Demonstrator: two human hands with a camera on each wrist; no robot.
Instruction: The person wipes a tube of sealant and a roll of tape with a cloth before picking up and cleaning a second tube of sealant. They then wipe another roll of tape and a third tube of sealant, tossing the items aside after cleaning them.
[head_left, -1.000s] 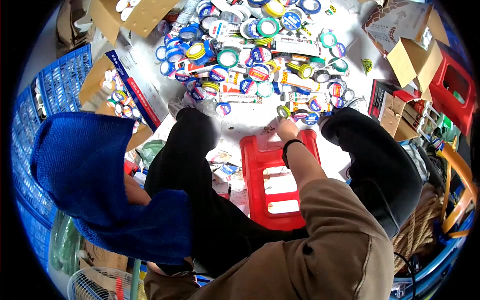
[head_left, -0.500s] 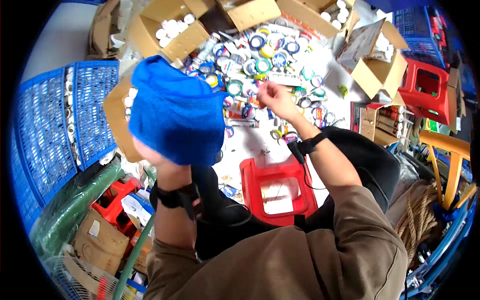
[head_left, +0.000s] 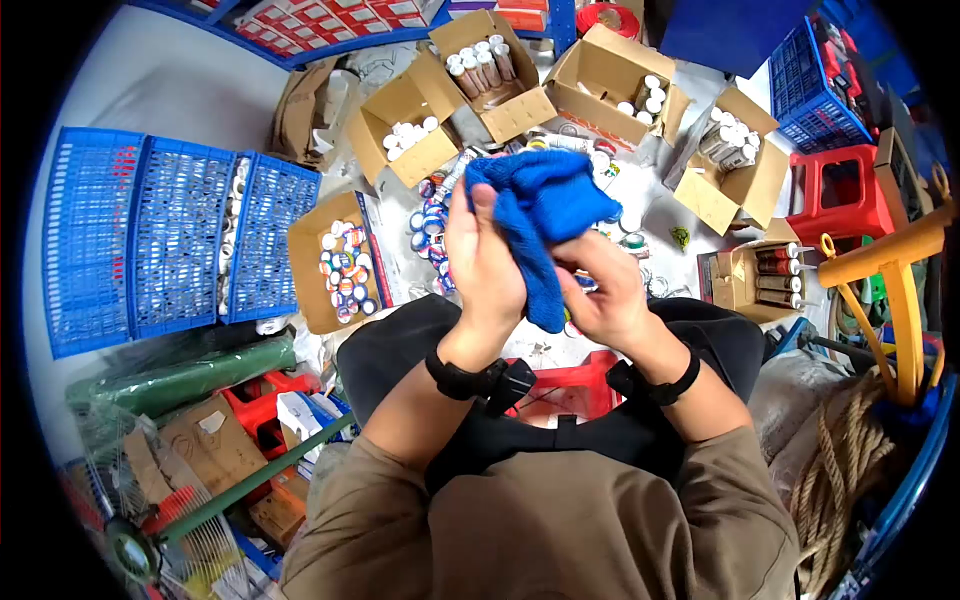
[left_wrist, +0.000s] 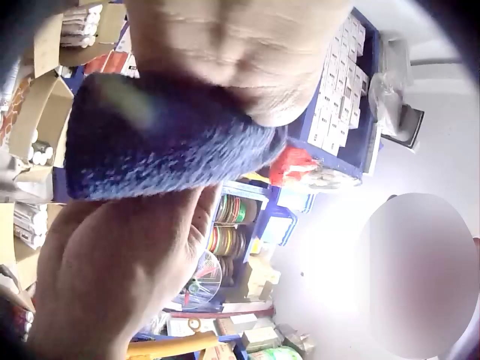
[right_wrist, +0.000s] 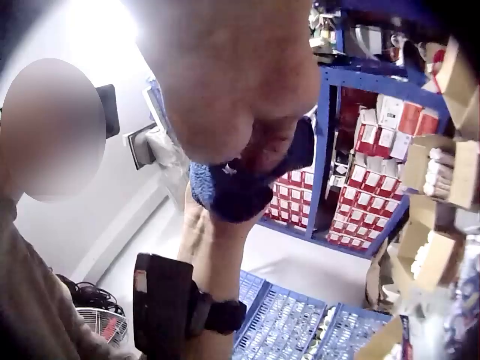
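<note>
A blue towel (head_left: 545, 210) is bunched up between the two hands, in front of the chest and over the heap on the floor. The left hand (head_left: 485, 260) holds its left side, thumb up, with the other fingers partly hidden. From the right, the right hand (head_left: 605, 285) grips the towel's lower part with bent fingers. In the left wrist view the fuzzy towel (left_wrist: 165, 142) spans the space between the hands. Part of the towel (right_wrist: 232, 191) shows below the right hand in the right wrist view.
Rolls of tape (head_left: 428, 220) and tubes lie heaped on the floor. Cardboard boxes (head_left: 590, 85) of white-capped tubes stand behind; another box (head_left: 300, 280) holds tape rolls at left. Blue crates (head_left: 190, 230) line the left. A red stool (head_left: 570, 385) stands between the legs, coiled rope (head_left: 835, 450) at right.
The right hand has left the heap of tape and tubes and now holds the towel. The towel, earlier draped over the left hand, has moved to the middle. The head view has tilted up.
</note>
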